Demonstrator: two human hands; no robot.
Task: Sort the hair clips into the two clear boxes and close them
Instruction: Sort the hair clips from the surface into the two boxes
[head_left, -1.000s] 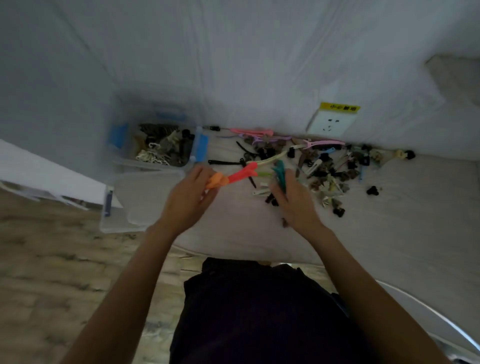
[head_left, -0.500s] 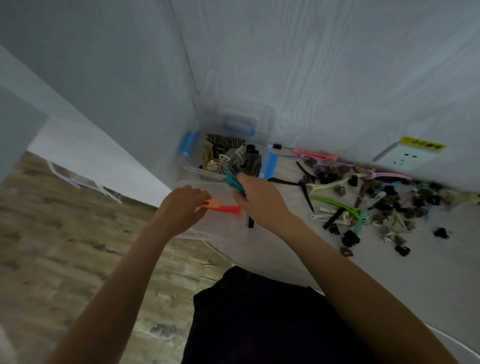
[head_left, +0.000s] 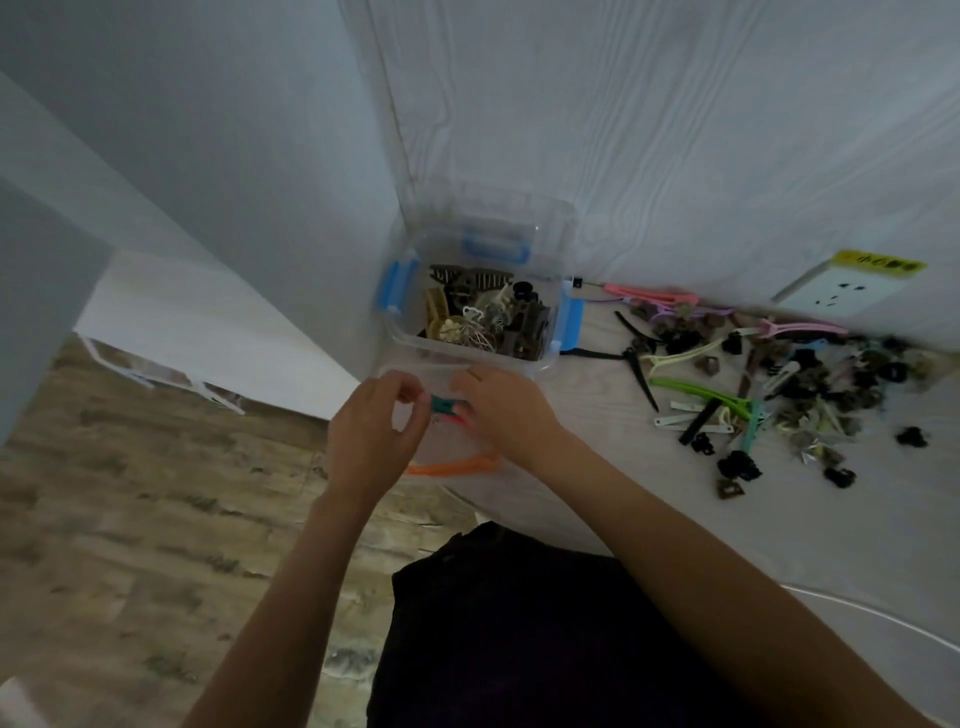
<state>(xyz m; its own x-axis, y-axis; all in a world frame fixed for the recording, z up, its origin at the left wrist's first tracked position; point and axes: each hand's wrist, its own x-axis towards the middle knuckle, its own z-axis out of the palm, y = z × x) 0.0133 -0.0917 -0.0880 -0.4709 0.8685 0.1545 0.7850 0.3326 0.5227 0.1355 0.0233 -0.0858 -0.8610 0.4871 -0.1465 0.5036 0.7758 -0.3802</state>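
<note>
Over the near clear box (head_left: 395, 379), at the table's left edge, both hands meet around a teal clip (head_left: 442, 404) with a red clip (head_left: 457, 419) just below it. The left hand (head_left: 371, 436) has its thumb and forefinger curled toward the teal clip's end; whether they pinch it or only touch it cannot be told. The right hand (head_left: 506, 410) is curled, fingers closed on the other end of these two clips. An orange clip (head_left: 454, 465) already lies inside the near box.

The far clear box (head_left: 470, 343), beside the wall, holds dark and cream claw clips; its lid with a blue handle (head_left: 496, 248) stands open behind it. The unsorted pile (head_left: 769, 384) lies well to the right, with a green clip (head_left: 698, 392) and pink clips (head_left: 652, 295) among small dark claw clips.

Handling, as judged:
- Long clips appear light, stiff and smooth plastic, likely sprung at one end. Hold them by the broad hinged end; the thin tips may slip or flex.
- Small claw clips are light and toothed and may snag one another. Lift each by its two wings.
- Thin flat snap clips lie close to the table; slide a fingernail under one edge.
- Box walls are thin and light; steady a box before pressing its blue latches (head_left: 397, 283).
</note>
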